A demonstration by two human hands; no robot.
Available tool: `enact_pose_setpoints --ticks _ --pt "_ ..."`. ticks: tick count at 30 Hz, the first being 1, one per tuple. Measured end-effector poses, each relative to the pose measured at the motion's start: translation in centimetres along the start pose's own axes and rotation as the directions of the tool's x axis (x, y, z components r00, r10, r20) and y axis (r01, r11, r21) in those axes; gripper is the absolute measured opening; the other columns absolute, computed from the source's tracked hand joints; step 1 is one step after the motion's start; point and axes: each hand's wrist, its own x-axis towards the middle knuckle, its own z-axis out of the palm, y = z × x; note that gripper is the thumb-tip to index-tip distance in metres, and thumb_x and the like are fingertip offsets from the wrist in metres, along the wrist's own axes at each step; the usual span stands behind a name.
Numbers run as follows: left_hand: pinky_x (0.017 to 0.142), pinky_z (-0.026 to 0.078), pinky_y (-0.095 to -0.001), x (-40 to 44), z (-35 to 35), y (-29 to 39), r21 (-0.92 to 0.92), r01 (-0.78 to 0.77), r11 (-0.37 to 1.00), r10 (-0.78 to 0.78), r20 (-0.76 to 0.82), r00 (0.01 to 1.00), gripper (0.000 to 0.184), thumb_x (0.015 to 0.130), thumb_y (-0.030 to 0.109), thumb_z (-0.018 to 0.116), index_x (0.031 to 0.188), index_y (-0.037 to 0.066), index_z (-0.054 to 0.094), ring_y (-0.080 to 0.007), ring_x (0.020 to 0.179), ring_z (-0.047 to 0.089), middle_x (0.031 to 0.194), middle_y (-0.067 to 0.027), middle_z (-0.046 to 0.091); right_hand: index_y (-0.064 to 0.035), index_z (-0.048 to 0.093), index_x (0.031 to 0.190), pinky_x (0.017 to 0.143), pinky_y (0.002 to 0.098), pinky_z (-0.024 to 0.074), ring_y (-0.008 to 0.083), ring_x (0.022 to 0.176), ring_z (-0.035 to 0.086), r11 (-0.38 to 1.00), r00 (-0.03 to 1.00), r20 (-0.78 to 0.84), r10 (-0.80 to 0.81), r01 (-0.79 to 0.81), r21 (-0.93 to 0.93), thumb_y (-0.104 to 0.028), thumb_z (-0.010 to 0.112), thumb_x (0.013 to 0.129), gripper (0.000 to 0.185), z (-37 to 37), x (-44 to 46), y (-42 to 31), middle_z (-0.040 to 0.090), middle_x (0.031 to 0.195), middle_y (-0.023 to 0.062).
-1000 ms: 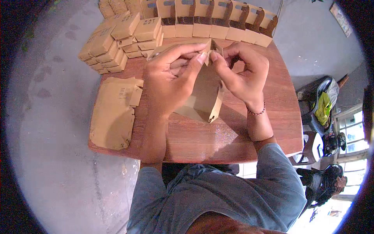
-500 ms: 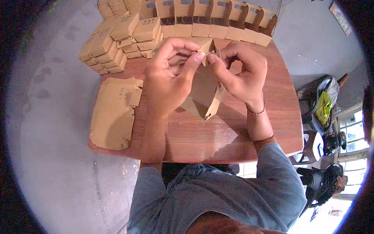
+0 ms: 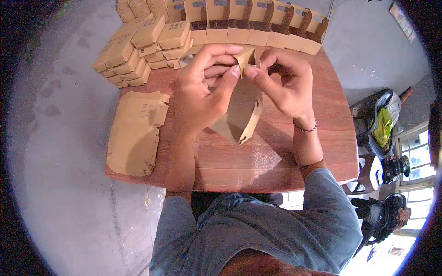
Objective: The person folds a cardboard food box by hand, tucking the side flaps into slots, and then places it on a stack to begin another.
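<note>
A partly folded brown cardboard box (image 3: 238,108) is held up over the table between my two hands. My left hand (image 3: 209,85) pinches a pointed flap at its far corner between thumb and fingers. On the other side of that corner, my right hand (image 3: 285,83) grips a side flap, thumb toward the left thumb. One slotted edge of the box slants down toward me. Part of the box is hidden behind my hands.
Flat cardboard blanks (image 3: 131,133) lie at the table's left. Stacked closed boxes (image 3: 122,50) stand at the back left, and a row of cardboard carriers with handle slots (image 3: 239,20) lines the far edge of the wooden table (image 3: 317,138).
The box has tilted slightly, its lower corner shifting a little left and toward me. My right thumb and fingers have moved slightly at the flap.
</note>
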Motion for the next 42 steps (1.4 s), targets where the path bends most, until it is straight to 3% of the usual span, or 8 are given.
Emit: enact_pose_setpoints --ticks 5,11,14,23,30,39,41,42 --pt "0.073 0.056 -0.0230 -0.1 0.2 -0.7 0.093 0.011 0.996 -0.003 -0.088 0.996 0.019 0.090 -0.002 0.059 0.107 -0.002 0.052 -0.0145 0.090 0.067 0.091 -0.0093 0.063 -0.0018 0.063 0.075 0.056 0.0234 0.0449 0.0061 0.062 0.055 0.991 0.990 0.083 0.111 -0.104 -0.082 -0.017 0.077 0.080 0.021 -0.2 0.4 -0.2 0.062 0.065 0.0018" --pt "0.069 0.056 -0.0269 0.1 1.1 -1.3 0.233 -0.063 0.971 0.084 -0.081 0.993 0.024 0.085 -0.009 0.059 0.100 0.001 0.043 -0.0175 0.084 0.069 0.085 -0.0104 0.062 -0.0010 0.069 0.095 0.067 0.0294 0.0533 0.0163 0.073 0.067 0.992 0.990 -0.120 0.080 -0.090 -0.085 -0.027 0.079 0.078 0.032 1.0 0.8 0.1 0.070 0.081 0.0115" --pt "0.068 0.056 -0.0286 0.1 1.1 -1.9 0.261 -0.140 0.955 0.156 -0.043 0.987 0.029 0.082 -0.011 0.059 0.102 0.001 0.042 -0.0187 0.082 0.069 0.085 -0.0120 0.063 -0.0036 0.070 0.108 0.070 0.0305 0.0541 0.0203 0.078 0.069 0.986 0.993 0.024 0.119 -0.115 -0.118 -0.025 0.075 0.081 0.035 1.3 0.7 0.3 0.072 0.098 0.0128" --pt "0.067 0.056 -0.0287 0.1 0.8 -1.6 0.185 -0.099 0.978 0.111 -0.056 0.992 0.033 0.082 -0.012 0.058 0.106 0.001 0.039 -0.0206 0.078 0.070 0.084 -0.0156 0.066 -0.0031 0.073 0.096 0.072 0.0287 0.0556 0.0184 0.083 0.071 0.993 0.995 -0.071 -0.063 0.056 -0.100 -0.013 0.070 0.081 0.018 2.0 0.6 1.4 0.073 0.100 0.0108" --pt "0.065 0.056 -0.0294 0.3 0.3 -1.0 0.210 -0.074 0.975 0.094 -0.087 0.992 0.035 0.082 -0.009 0.063 0.107 0.001 0.041 -0.0207 0.075 0.070 0.082 -0.0144 0.067 -0.0052 0.074 0.103 0.071 0.0271 0.0555 0.0150 0.083 0.070 0.994 0.997 -0.041 0.062 -0.066 -0.086 -0.015 0.072 0.081 0.024 1.5 0.2 0.1 0.073 0.100 0.0104" --pt "0.069 0.057 -0.0281 -0.3 0.1 0.2 0.455 -0.118 0.883 0.193 -0.123 0.973 0.040 0.081 0.004 0.073 0.114 0.001 0.051 -0.0204 0.082 0.070 0.090 -0.0148 0.069 -0.0043 0.071 0.112 0.073 0.0232 0.0524 0.0076 0.084 0.064 0.984 0.989 -0.034 0.146 -0.141 0.111 -0.017 0.074 0.086 0.030 -0.3 0.9 0.5 0.073 0.099 0.0071" --pt "0.070 0.056 -0.0270 -0.7 -1.3 0.2 0.425 -0.363 0.830 0.473 -0.189 0.861 0.040 0.082 0.006 0.073 0.116 0.001 0.052 -0.0214 0.083 0.070 0.101 -0.0154 0.069 -0.0036 0.070 0.113 0.072 0.0226 0.0516 0.0067 0.083 0.063 0.994 0.980 -0.173 0.095 -0.085 0.067 -0.017 0.074 0.086 0.030 -1.6 1.6 0.6 0.072 0.097 0.0046" --pt "0.076 0.055 -0.0312 -1.3 -2.0 1.0 0.426 -0.326 0.844 0.453 -0.240 0.859 0.040 0.082 0.010 0.074 0.115 0.000 0.052 -0.0235 0.091 0.068 0.108 -0.0169 0.066 -0.0047 0.072 0.111 0.067 0.0200 0.0490 0.0056 0.079 0.061 0.983 0.960 -0.250 0.130 -0.092 0.161 -0.016 0.073 0.086 0.027 -2.0 1.7 1.0 0.071 0.093 0.0037"
